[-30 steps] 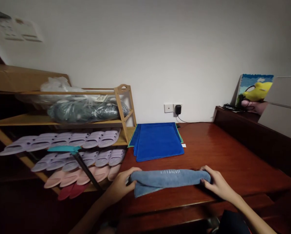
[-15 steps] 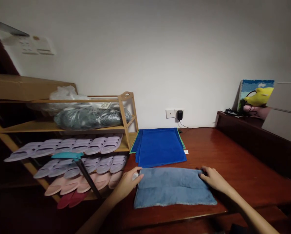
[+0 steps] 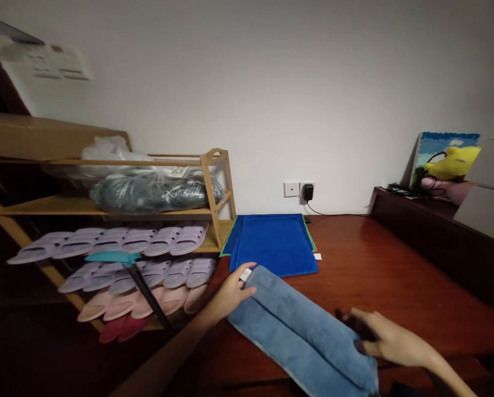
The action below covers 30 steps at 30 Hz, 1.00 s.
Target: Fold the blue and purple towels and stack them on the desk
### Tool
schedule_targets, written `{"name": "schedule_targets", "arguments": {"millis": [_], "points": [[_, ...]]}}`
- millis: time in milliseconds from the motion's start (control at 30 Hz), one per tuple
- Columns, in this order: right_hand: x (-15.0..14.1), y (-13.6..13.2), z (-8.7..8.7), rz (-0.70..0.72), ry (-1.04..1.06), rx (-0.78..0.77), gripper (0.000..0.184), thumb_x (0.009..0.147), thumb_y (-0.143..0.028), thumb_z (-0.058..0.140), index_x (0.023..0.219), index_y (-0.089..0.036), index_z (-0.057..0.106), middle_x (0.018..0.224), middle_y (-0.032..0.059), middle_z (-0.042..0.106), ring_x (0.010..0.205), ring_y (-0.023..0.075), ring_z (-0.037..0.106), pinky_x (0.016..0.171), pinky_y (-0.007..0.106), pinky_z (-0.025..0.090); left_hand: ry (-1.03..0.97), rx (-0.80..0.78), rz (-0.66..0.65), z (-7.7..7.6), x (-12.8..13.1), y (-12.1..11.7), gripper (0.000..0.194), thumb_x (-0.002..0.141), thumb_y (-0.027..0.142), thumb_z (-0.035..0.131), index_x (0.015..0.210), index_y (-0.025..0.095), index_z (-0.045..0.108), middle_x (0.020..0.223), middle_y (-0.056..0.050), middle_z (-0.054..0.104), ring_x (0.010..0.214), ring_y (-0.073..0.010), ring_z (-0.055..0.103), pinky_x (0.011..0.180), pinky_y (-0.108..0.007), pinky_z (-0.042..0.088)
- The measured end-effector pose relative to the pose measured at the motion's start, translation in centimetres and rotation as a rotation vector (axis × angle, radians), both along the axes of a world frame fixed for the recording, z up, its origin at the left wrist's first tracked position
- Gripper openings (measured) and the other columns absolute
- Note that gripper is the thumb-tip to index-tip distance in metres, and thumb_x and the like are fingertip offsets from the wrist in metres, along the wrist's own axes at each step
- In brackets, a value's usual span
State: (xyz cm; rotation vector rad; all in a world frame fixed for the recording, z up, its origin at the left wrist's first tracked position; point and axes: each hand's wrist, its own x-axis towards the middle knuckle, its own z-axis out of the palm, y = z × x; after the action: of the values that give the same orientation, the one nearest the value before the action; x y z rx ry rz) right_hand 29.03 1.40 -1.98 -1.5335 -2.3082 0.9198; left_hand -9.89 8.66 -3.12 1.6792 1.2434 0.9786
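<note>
A folded grey-blue plush cloth (image 3: 300, 331) lies slanted across the front of the table, its right end lower and nearer to me. A lengthwise fold line runs along it. My left hand (image 3: 232, 292) pinches its upper left corner, where a small white tag (image 3: 246, 274) shows. At the right end, my right hand (image 3: 390, 336) has its thumb on the cloth, with the index finger reaching past the edge; its other fingers are partly hidden. Beyond the cloth, several bright blue cloths (image 3: 274, 245) lie flat in a stack, some with green edging.
Left of the reddish-brown table (image 3: 396, 275) stands a wooden rack (image 3: 214, 204) with lilac slippers (image 3: 189, 237), pink slippers and a plastic-wrapped bundle (image 3: 156, 193). A teal-topped handle (image 3: 112, 257) rises before it. A black plug (image 3: 308, 191) trails a cable. A raised dark ledge (image 3: 412, 209) borders the right.
The grey-blue cloth has turned, its right end swinging down towards me and its left corner rising slightly. My right hand has moved lower and to the right with that end.
</note>
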Motion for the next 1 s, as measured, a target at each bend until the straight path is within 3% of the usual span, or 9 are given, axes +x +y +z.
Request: {"name": "schedule_targets", "arguments": {"millis": [167,300,400,500,600,667,767,900,1000], "points": [[-4.9,-2.9,-1.4,-0.055,0.142,-0.029,0.063,0.083,-0.038,0.049,0.141,-0.024,0.032,0.126,0.0074,0.055,0.113,0.0220,0.052,0.099,0.034,0.038,0.193,0.223,0.038,3.0,0.4,5.7,0.053,0.072,0.020,0.061,0.124,0.022,0.051,0.103,-0.004,0.062,0.073,-0.0134,0.057,0.070,-0.028,0.047],[-9.1,-4.0,-1.9,0.017,0.159,0.052,0.066,0.087,-0.035,0.042,0.147,-0.022,0.017,0.121,0.0104,0.059,0.107,0.0216,0.056,0.094,0.033,0.042,0.453,0.363,-0.072,5.1,2.0,9.9,0.049,0.075,0.012,0.057,0.123,0.020,0.053,0.121,-0.006,0.059,0.092,-0.0172,0.058,0.085,-0.031,0.045],[-11.4,-3.6,-2.5,0.026,0.094,0.146,0.065,0.085,-0.034,0.042,0.145,-0.015,0.024,0.114,0.0154,0.062,0.101,0.0259,0.060,0.089,0.037,0.045,0.597,0.435,-0.182,5.2,3.7,12.1,0.049,0.077,0.010,0.055,0.126,0.018,0.050,0.129,-0.007,0.055,0.113,-0.0185,0.053,0.092,-0.028,0.041],[-12.2,-2.9,-2.9,0.026,-0.001,0.163,0.067,0.084,-0.038,0.043,0.144,-0.011,0.027,0.108,0.0184,0.064,0.097,0.0311,0.061,0.086,0.042,0.046,0.686,0.466,-0.202,4.3,5.2,12.9,0.049,0.076,0.007,0.056,0.123,0.019,0.053,0.126,-0.007,0.058,0.116,-0.0193,0.052,0.096,-0.029,0.039],[-11.5,-2.4,-2.3,0.054,-0.036,0.131,0.070,0.084,-0.046,0.045,0.144,-0.013,0.029,0.111,0.0176,0.064,0.098,0.0330,0.061,0.086,0.043,0.046,0.726,0.491,-0.121,3.6,5.8,11.9,0.047,0.080,0.007,0.050,0.126,0.018,0.050,0.126,-0.010,0.057,0.117,-0.0250,0.051,0.098,-0.041,0.036],[-10.6,-2.0,-1.3,0.050,0.019,0.153,0.064,0.085,-0.052,0.043,0.140,-0.018,0.038,0.120,0.0138,0.060,0.107,0.0307,0.057,0.092,0.040,0.044,0.779,0.543,-0.002,3.3,5.6,10.1,0.045,0.085,0.008,0.041,0.129,0.016,0.047,0.131,-0.014,0.052,0.121,-0.0274,0.046,0.099,-0.047,0.032],[-10.1,-0.9,1.0,0.019,0.087,0.274,0.054,0.088,-0.054,0.038,0.130,-0.024,0.049,0.128,0.0094,0.054,0.120,0.0263,0.048,0.100,0.037,0.038,0.931,0.622,0.141,2.5,4.7,6.1,0.047,0.084,0.004,0.032,0.127,0.014,0.049,0.132,-0.014,0.050,0.124,-0.0252,0.043,0.099,-0.043,0.033],[-12.8,2.0,3.2,0.207,0.094,0.432,0.051,0.090,-0.047,0.039,0.135,-0.023,0.043,0.140,0.0092,0.042,0.127,0.0248,0.038,0.105,0.042,0.030,1.064,0.611,0.067,0.0,3.6,0.5,0.047,0.088,0.014,0.033,0.134,0.011,0.043,0.143,-0.015,0.039,0.134,-0.0247,0.030,0.104,-0.042,0.030],[-15.8,3.9,2.9,0.394,0.026,0.421,0.060,0.088,-0.044,0.042,0.142,-0.020,0.031,0.149,0.0094,0.026,0.137,0.0252,0.022,0.109,0.049,0.022,1.103,0.531,0.000,-1.9,3.3,-2.0,0.051,0.090,0.021,0.032,0.140,0.013,0.035,0.149,-0.013,0.026,0.138,-0.0250,0.021,0.107,-0.047,0.024]]}}
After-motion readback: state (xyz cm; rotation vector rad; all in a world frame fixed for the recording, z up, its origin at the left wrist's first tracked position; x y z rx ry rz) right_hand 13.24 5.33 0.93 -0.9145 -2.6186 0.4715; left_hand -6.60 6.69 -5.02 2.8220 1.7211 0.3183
